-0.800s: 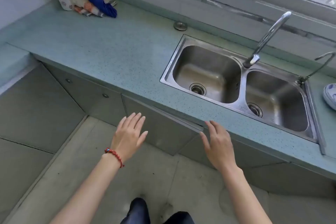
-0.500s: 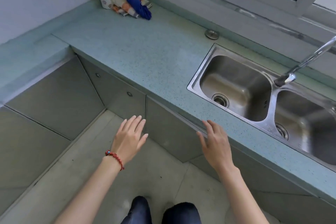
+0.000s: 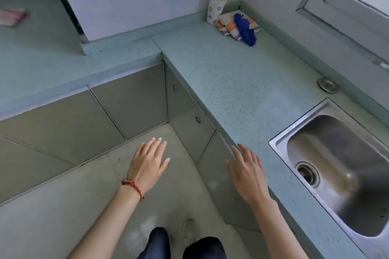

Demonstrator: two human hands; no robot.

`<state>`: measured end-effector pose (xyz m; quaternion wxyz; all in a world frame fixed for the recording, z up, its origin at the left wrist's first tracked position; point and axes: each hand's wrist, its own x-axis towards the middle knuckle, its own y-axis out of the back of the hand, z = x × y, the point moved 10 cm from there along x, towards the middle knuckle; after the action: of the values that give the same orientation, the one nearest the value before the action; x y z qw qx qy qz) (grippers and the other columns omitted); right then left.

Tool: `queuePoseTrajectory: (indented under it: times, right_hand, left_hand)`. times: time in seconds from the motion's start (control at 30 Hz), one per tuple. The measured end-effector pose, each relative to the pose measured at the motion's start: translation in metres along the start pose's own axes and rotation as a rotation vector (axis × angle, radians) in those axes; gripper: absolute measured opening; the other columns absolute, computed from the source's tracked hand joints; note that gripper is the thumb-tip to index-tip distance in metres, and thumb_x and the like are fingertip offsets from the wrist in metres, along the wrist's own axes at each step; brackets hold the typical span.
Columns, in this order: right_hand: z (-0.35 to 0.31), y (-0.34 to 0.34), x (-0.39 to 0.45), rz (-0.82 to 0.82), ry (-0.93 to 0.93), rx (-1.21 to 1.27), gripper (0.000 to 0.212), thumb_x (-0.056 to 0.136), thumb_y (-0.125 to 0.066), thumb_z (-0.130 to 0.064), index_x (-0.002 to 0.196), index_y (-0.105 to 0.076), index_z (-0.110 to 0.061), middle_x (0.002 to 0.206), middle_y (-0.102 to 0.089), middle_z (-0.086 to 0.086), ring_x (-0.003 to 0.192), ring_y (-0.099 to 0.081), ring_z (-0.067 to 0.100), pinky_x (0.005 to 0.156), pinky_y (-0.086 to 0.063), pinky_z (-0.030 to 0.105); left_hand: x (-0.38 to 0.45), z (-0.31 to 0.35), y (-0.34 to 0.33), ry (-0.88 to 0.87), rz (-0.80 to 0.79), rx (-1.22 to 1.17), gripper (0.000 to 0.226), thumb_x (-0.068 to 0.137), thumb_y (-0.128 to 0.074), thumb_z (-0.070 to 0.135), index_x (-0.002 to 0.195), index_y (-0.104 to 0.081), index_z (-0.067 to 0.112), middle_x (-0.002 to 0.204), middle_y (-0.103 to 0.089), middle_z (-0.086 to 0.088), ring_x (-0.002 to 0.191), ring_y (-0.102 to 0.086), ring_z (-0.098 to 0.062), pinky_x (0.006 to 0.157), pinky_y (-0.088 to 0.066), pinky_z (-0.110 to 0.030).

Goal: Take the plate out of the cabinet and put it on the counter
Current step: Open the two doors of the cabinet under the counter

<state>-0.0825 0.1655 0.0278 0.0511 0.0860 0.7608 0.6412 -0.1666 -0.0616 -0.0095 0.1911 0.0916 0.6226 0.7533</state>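
Observation:
No plate is in view. The grey cabinet doors (image 3: 190,130) under the blue-green speckled counter (image 3: 242,90) are all closed; two have small round knobs. My left hand (image 3: 148,164), with a red bead bracelet on the wrist, hovers flat and open above the floor in front of the corner cabinets. My right hand (image 3: 247,171) is also open, fingers spread, right beside the top edge of a cabinet door (image 3: 219,166) just under the counter's front edge. Neither hand holds anything.
A steel sink (image 3: 336,166) is set in the counter at the right. In the far corner stand a white patterned cup (image 3: 215,7) and a pile of cloths (image 3: 240,25). A round metal cap (image 3: 328,85) sits near the wall. A window is at top right.
The view has swung left, so the sink and tap slid off to the right and the counter's corner came into view. Both hands stay open in about the same pose.

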Motion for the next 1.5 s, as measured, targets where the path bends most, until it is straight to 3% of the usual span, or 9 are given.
queuePoseTrajectory:
  times: [0.1,0.23,0.37,0.47,0.63,0.87,1.03,1.27,1.5]
  right_hand:
    - [-0.017,-0.008,0.024,-0.043,0.120,-0.026,0.050,0.094,-0.024,-0.038,0.117,-0.053,-0.004,0.116,-0.062,0.020,0.107,-0.060,0.035,0.088,-0.050,0.045]
    - [-0.048,-0.018,0.046,-0.068,0.280,-0.040,0.042,0.086,-0.039,-0.032,0.114,-0.056,-0.005,0.115,-0.064,0.020,0.106,-0.061,0.035,0.087,-0.051,0.045]
    - [-0.086,-0.027,0.061,-0.050,0.404,-0.062,0.036,0.080,-0.063,-0.025,0.110,-0.059,-0.005,0.113,-0.065,0.020,0.106,-0.062,0.033,0.086,-0.052,0.045]
    - [-0.122,-0.032,0.066,-0.063,0.497,-0.062,0.040,0.082,-0.042,-0.030,0.107,-0.061,-0.005,0.110,-0.066,0.019,0.103,-0.063,0.033,0.084,-0.053,0.044]
    - [-0.181,-0.048,0.076,-0.078,0.588,-0.032,0.041,0.084,-0.037,-0.031,0.105,-0.061,-0.005,0.109,-0.066,0.019,0.101,-0.063,0.033,0.084,-0.052,0.044]
    - [-0.259,-0.074,0.100,-0.112,0.627,-0.027,0.040,0.085,-0.036,-0.032,0.107,-0.058,-0.008,0.109,-0.066,0.016,0.101,-0.063,0.032,0.084,-0.053,0.041]
    - [-0.308,-0.083,0.126,-0.129,0.618,-0.027,0.041,0.084,-0.037,-0.032,0.108,-0.059,-0.007,0.111,-0.066,0.017,0.102,-0.063,0.032,0.085,-0.053,0.042]
    - [-0.335,-0.091,0.162,-0.124,0.576,0.023,0.040,0.086,-0.037,-0.033,0.110,-0.057,-0.007,0.114,-0.064,0.018,0.105,-0.062,0.032,0.087,-0.051,0.041]
    - [-0.352,-0.115,0.211,-0.184,0.614,0.048,0.040,0.086,-0.038,-0.032,0.108,-0.059,-0.007,0.111,-0.066,0.017,0.102,-0.063,0.032,0.084,-0.053,0.041]
  left_hand:
    - [-0.005,-0.016,0.005,0.096,0.033,0.012,0.052,0.086,-0.030,0.042,0.112,-0.058,0.007,0.114,-0.067,-0.013,0.106,-0.062,-0.029,0.090,-0.050,-0.040]
    - [-0.019,-0.038,0.007,0.220,0.058,0.026,0.050,0.082,-0.034,0.039,0.112,-0.057,0.006,0.114,-0.066,-0.013,0.108,-0.061,-0.029,0.093,-0.036,-0.035]
    - [-0.040,-0.065,0.011,0.343,0.056,0.000,0.051,0.083,-0.034,0.039,0.113,-0.057,0.006,0.117,-0.064,-0.014,0.110,-0.059,-0.030,0.090,-0.050,-0.042]
    - [-0.058,-0.088,0.015,0.418,0.060,0.008,0.050,0.083,-0.034,0.039,0.112,-0.057,0.005,0.115,-0.065,-0.015,0.108,-0.060,-0.031,0.089,-0.050,-0.044]
    - [-0.077,-0.134,0.017,0.515,0.059,-0.008,0.050,0.083,-0.033,0.039,0.110,-0.059,0.007,0.114,-0.066,-0.014,0.107,-0.062,-0.030,0.088,-0.051,-0.046]
    - [-0.074,-0.212,0.025,0.569,0.050,-0.087,0.071,0.092,-0.003,0.047,0.109,-0.058,0.006,0.112,-0.067,-0.015,0.104,-0.063,-0.031,0.086,-0.051,-0.048]
    - [-0.054,-0.255,0.032,0.552,0.071,-0.087,0.053,0.088,-0.026,0.042,0.113,-0.057,0.006,0.116,-0.065,-0.014,0.109,-0.061,-0.030,0.089,-0.051,-0.046]
    - [-0.015,-0.284,0.035,0.530,0.034,-0.111,0.071,0.092,-0.001,0.047,0.116,-0.054,0.007,0.120,-0.063,-0.012,0.112,-0.059,-0.028,0.092,-0.050,-0.043]
    - [0.034,-0.300,0.026,0.557,0.030,-0.114,0.054,0.090,-0.023,0.042,0.115,-0.055,0.007,0.118,-0.064,-0.013,0.110,-0.060,-0.028,0.090,-0.051,-0.043]
